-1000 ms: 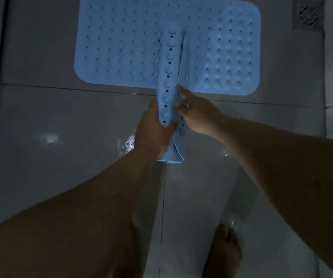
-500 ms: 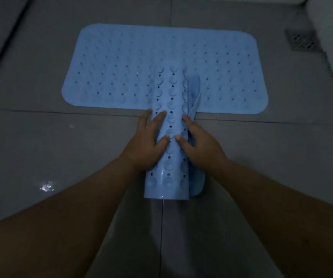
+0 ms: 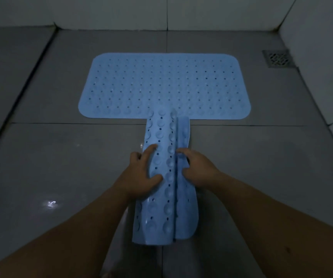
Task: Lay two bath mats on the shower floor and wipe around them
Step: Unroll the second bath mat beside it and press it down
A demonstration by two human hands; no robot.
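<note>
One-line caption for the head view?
Both hands, left hand and right hand, unfold rolled mat below flat mat.

Dim grey tiled floor (image 3: 41,157), pale tiled walls (image 3: 111,11), corner drain grate (image 3: 278,58).
</note>
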